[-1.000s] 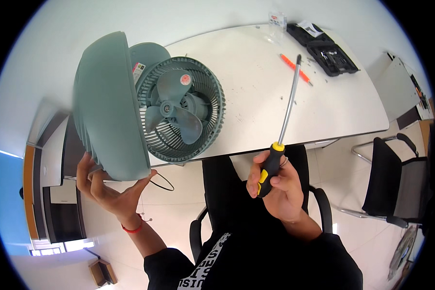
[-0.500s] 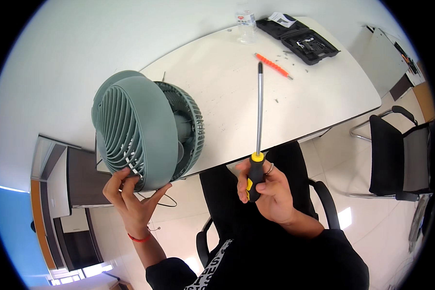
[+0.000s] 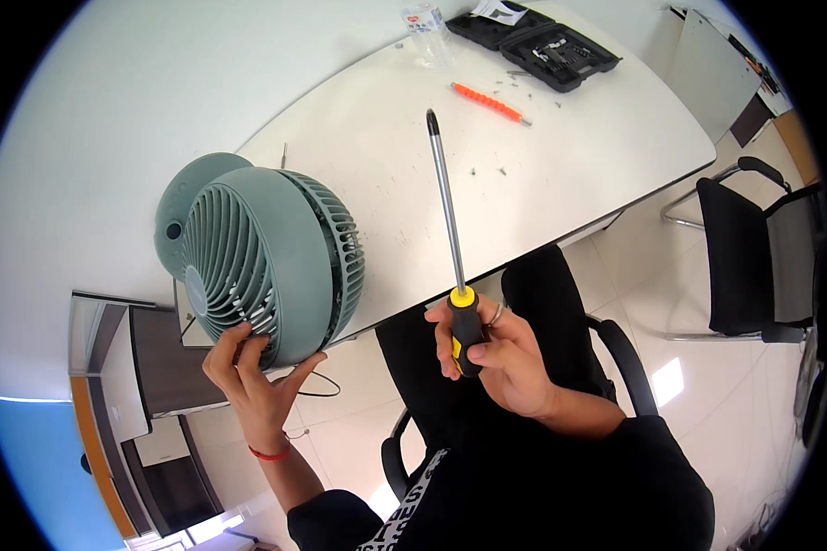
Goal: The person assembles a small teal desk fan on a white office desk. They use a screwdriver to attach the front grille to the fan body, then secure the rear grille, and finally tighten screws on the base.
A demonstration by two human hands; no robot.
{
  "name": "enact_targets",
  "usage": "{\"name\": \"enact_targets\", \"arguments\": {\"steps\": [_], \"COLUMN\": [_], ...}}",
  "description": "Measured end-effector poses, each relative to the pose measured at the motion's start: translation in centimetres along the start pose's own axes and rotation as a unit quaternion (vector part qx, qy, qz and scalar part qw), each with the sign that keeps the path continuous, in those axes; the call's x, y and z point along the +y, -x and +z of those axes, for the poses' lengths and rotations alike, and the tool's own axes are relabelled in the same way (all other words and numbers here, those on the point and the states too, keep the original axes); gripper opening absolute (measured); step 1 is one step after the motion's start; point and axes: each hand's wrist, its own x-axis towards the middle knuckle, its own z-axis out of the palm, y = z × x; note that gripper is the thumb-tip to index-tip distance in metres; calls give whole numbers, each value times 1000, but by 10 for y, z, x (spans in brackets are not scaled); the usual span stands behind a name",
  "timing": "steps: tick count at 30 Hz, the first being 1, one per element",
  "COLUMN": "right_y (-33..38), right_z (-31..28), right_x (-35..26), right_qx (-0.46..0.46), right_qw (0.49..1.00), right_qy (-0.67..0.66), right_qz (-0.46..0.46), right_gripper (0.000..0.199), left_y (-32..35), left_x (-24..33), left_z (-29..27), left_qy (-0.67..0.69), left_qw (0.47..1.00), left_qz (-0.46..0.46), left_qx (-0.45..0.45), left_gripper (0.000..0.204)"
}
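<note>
Fan sits at the left end of our table, front cover against back cage, a dark gap suggesting it isn't fastened yet; our left hand grips the cover's lower rim, our right hand a screwdriver.

Head cam (L of 2 fisheyes, worn side by side): scene viewed from above, lens aimed down & slightly fwd. L hand and R hand seen v. near, approx. lower half; tabletop taken in just beyond, its edges bent.
</note>
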Motion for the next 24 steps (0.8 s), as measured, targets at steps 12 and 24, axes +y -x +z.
{"name": "enact_targets", "arguments": {"steps": [12,24], "right_y": [2,1], "right_z": [1,0], "right_x": [-4,4], "right_qx": [12,6], "right_qw": [1000,1000], "right_qy": [-13,-6], "right_qz": [22,29], "right_gripper": [47,46], "left_y": [-9,-24], "left_x": [5,2], "left_z": [0,-24], "left_qy": [4,20], "left_qw": [1000,994], "left_qz": [2,39], "left_qx": [-25,-100], "left_gripper": [76,41]}}
